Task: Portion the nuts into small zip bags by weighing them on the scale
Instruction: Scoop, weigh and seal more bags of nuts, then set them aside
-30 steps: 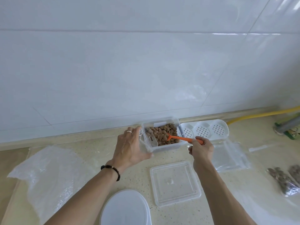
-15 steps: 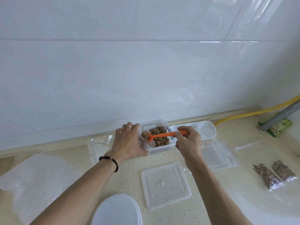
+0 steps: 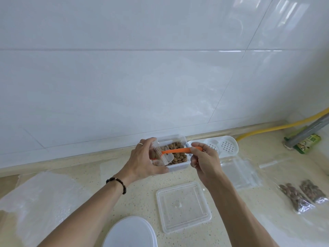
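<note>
White plastic, round, at the near edge: likely the scale [image 3: 130, 232], nothing on it yet. Just beyond lies the clear lid [image 3: 183, 205], set aside so the container [image 3: 178, 164] stays open. Two filled bags [image 3: 302, 195] lie apart to the right, presumably done portions. Left hand [image 3: 144, 161] curls round a small zip bag [image 3: 160, 155], holding its mouth at the container's left edge so spills fall back among the nuts [image 3: 178, 154]. Right hand [image 3: 204, 159] pinches the orange scoop [image 3: 176, 151] by its handle; bowl end reaches into the bag mouth. Some nuts show inside the bag. Empty bags [image 3: 238, 172] wait behind the right hand, near the white perforated tray [image 3: 222, 147].
</note>
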Demonstrator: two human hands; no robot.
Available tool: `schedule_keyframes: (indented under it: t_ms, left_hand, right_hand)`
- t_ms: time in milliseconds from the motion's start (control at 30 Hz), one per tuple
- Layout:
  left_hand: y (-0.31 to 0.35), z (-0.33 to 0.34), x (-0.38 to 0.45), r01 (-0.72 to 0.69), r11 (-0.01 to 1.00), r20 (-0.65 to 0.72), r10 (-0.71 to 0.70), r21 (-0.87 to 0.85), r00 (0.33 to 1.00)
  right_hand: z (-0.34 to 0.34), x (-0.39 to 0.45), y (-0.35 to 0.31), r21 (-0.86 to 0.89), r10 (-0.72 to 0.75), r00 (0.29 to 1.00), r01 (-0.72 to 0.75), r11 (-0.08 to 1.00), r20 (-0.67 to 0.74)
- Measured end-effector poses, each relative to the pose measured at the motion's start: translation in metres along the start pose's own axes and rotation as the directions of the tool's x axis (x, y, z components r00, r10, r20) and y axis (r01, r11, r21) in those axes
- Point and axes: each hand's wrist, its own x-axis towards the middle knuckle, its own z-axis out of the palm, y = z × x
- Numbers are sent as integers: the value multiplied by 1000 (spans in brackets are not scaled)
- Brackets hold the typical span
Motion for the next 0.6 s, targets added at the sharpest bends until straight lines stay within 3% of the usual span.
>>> schedule_keyframes:
  t_ms: [133,267,433,600]
  left_hand:
    - [-1,3,2,-1,993,-55,-6,-119,998]
    - [-4,4,3,17,993,-115,-30,-116,993]
    - [-6,3,4,20,997,-171,-34,-80,985]
    - [-11,6,6,33,992,-206,-57,-118,977]
  right_hand:
    - [2,0,-8,-201,-173,984,177,964,38]
    - [10,-7,-22,-449,-374,901,435,781,221]
    - [14,-14,-31,-568,-499,792,604,559,352]
    - [18,-20,-37,-582,-580,698,697,418,420]
